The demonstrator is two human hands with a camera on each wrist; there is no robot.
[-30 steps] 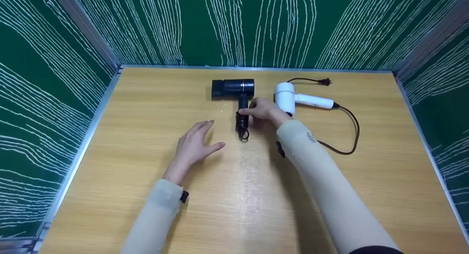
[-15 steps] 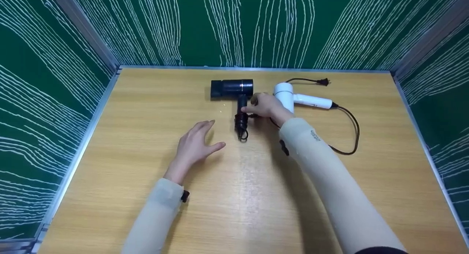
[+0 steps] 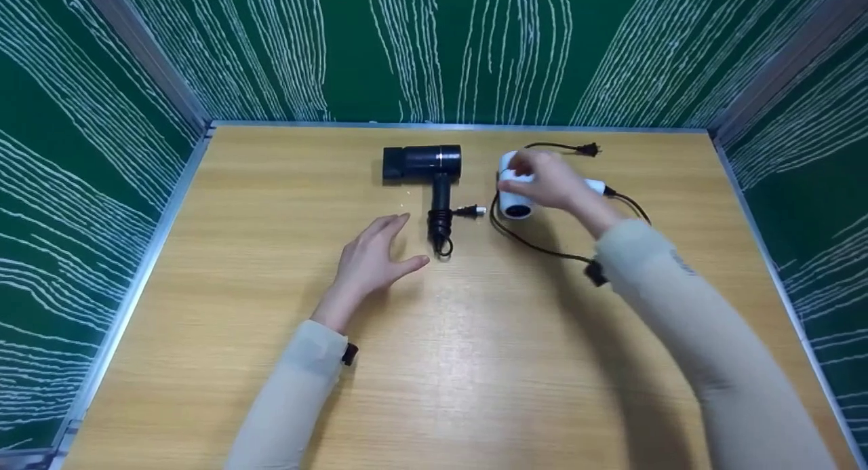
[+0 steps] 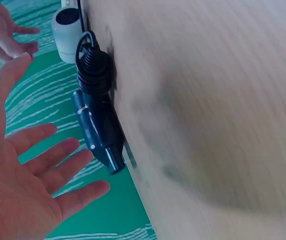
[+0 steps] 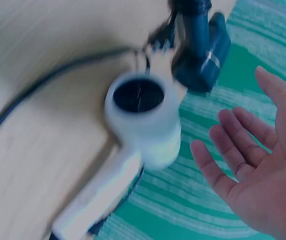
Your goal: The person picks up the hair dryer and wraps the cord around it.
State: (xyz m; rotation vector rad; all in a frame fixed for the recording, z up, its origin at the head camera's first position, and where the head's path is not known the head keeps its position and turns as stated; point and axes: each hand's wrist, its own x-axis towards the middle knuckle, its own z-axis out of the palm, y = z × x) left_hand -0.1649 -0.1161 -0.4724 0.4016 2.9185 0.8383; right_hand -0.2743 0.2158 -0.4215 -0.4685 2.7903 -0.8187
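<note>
A black hair dryer [image 3: 424, 162] lies on the wooden table, its nozzle to the left and its cord wound round the handle. Its plug [image 3: 466, 211] sticks out to the right. Beside it on the right is a white hair dryer [image 3: 517, 197], whose handle is mostly hidden in the head view by my right hand [image 3: 553, 180]. That hand hovers over the white dryer; the right wrist view shows its fingers [image 5: 233, 145] spread and apart from it. My left hand [image 3: 369, 258] is held near the black dryer's handle, fingers loosely extended, holding nothing.
The white dryer's dark cord [image 3: 542, 247] loops in front of it, and a two-pin plug [image 3: 588, 149] lies behind it. Green walls [image 3: 380, 56] with white streaks enclose the table [image 3: 434, 375] at the back and sides.
My right hand has left the black dryer's handle and moved right, over the white dryer. The black dryer's plug is now uncovered. My left hand has hardly moved.
</note>
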